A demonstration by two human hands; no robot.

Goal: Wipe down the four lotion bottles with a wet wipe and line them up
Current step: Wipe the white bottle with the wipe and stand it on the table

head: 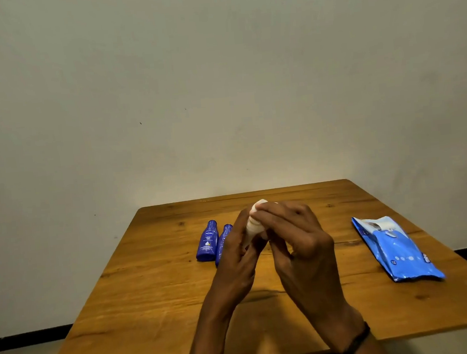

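table (151,282) of brown wood fills the lower half, its far edge against a pale wall (218,79). left of the table's middle, closer to the far edge than the near one, a dark blue lotion bottle (207,241) stands upright, label facing us. just beside it on its right, a second blue bottle (224,235), also upright, its right side hidden behind the left hand (239,258). now the middle: both hands are up over the table and together, and between them a pale cream bottle (255,224), tilted, top end pointing toward the far edge. the left hand's fingers curl round its lower part from the left; the right hand (297,241) wraps over it from the right, fingertips pinching near the top. whether a wipe lies between fingers and bottle, can't tell. dark band (357,341) on the right wrist. over by the right edge, well apart from the hands, a blue wet-wipe pack (397,250) lies flat, flap peeled open at its far end.
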